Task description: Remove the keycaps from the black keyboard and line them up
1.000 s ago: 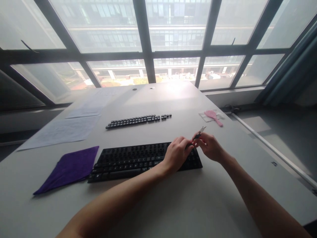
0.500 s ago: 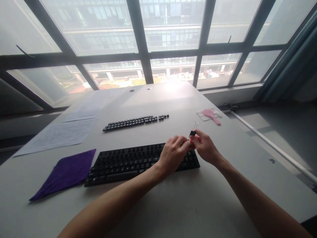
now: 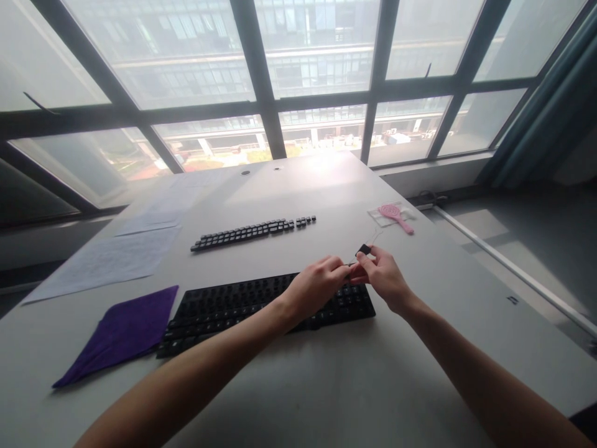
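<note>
Black plastic keyboard [image 3: 242,292], long slab, lying on smooth white desk [image 3: 289,398]; bare switch rows along its far side, keys with pale legends nearer, too small to read. Hands together above keyboard's right end: right hand [image 3: 380,270] pinching wire tool [image 3: 362,249], black blocky body with thin bent wires; left hand [image 3: 317,278] fingers curled against its near end, can't tell what they grip. Beyond keyboard: loose keycaps [image 3: 252,233], black, squarish, in tight slanted rows. Left of keyboard: purple cloth [image 3: 124,330], soft, folded, pointed corner. Past cloth, beyond keyboard's left end: flat paper [image 3: 102,261], faint print, unreadable. Beyond keyboard's right end: pink brush [image 3: 394,216], rounded patterned head, slim handle, on clear crinkled plastic [image 3: 374,218].
</note>
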Demonstrator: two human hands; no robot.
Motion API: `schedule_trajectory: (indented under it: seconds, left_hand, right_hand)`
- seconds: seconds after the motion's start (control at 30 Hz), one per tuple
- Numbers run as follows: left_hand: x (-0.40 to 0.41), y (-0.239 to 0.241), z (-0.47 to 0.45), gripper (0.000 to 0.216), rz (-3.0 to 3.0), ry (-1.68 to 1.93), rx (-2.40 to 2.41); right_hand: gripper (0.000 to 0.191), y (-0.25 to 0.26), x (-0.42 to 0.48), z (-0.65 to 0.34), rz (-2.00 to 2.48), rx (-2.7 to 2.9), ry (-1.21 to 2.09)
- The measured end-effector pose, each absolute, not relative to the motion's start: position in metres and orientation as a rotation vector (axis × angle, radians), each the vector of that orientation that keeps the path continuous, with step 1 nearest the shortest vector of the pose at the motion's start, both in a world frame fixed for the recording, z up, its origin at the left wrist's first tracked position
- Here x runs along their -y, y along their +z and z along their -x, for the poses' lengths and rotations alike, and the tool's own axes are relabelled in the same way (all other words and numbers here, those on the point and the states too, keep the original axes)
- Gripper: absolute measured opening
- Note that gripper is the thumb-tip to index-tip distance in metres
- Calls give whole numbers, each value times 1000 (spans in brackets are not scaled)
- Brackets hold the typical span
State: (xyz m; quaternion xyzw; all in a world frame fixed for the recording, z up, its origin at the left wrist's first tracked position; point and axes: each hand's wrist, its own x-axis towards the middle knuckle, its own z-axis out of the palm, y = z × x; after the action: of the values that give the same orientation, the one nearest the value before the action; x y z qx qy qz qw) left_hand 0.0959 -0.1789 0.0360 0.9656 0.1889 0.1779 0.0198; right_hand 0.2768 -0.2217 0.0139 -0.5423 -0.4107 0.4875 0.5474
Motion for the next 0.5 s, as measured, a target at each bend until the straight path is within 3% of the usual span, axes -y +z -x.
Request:
schedule_trajectory:
  seconds: [0.2, 0.5]
  left_hand:
    - [177, 35, -94, 29, -3042, 538, -547]
    - [169, 40, -96, 13, -2690, 680, -578]
  right_hand:
    - [14, 15, 222, -276, 1252, 938, 1189]
    - [13, 19, 223, -275, 1245, 901, 1199]
